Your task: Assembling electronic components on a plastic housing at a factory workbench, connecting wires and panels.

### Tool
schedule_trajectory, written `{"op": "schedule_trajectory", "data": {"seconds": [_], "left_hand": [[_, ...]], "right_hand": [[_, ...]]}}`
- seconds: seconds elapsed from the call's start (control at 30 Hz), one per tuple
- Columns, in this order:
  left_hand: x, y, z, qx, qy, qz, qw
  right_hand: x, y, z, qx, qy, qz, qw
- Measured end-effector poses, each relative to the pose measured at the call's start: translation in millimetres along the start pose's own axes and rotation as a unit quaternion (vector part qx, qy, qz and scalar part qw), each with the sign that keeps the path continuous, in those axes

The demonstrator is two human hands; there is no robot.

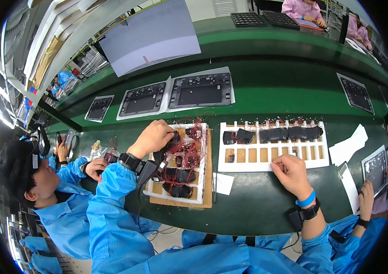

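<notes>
My left hand (155, 137) reaches over a white compartment tray (201, 182) on the left. Its fingers are bent together among black parts with thin red wires (179, 175); what the fingertips grip is hidden. At the front edge of a second white tray (249, 167) rests my right hand (293, 176), its fingers curled in and no object showing in them. Rows of flat black wired parts (274, 134) fill much of that tray's back row. A few sit in the left compartments, and brown bottoms show in most front ones.
Brown cardboard (208, 196) lies under the left tray. Dark flat panels (201, 90) on white sheets line the back of the green bench, below a large white screen (150, 36). Co-workers sit close on both sides: a person in blue (61, 205) at left, hands (366, 198) at right.
</notes>
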State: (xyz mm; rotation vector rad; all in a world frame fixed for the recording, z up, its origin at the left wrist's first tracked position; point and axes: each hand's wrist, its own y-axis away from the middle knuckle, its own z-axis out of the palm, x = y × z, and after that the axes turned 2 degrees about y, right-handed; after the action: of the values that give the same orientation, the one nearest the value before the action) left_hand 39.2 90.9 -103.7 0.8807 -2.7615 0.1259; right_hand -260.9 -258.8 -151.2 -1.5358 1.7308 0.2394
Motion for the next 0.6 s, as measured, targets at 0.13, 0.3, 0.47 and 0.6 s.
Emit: {"op": "schedule_trajectory", "data": {"seconds": [0.13, 0.3, 0.47, 0.6], "left_hand": [[3, -2, 2, 0.018, 0.021, -0.018, 0.999], [13, 3, -7, 0.049, 0.031, -0.1, 0.993], [-8, 9, -30, 0.044, 0.232, -0.157, 0.959], [-6, 11, -61, 0.063, 0.377, -0.191, 0.904]], "right_hand": [[1, 2, -2, -0.007, 0.015, 0.006, 1.0], [0, 2, -2, -0.007, 0.012, 0.004, 1.0], [3, 3, -2, -0.004, 0.022, -0.006, 1.0], [2, 2, -2, -0.003, 0.026, -0.013, 1.0]]}}
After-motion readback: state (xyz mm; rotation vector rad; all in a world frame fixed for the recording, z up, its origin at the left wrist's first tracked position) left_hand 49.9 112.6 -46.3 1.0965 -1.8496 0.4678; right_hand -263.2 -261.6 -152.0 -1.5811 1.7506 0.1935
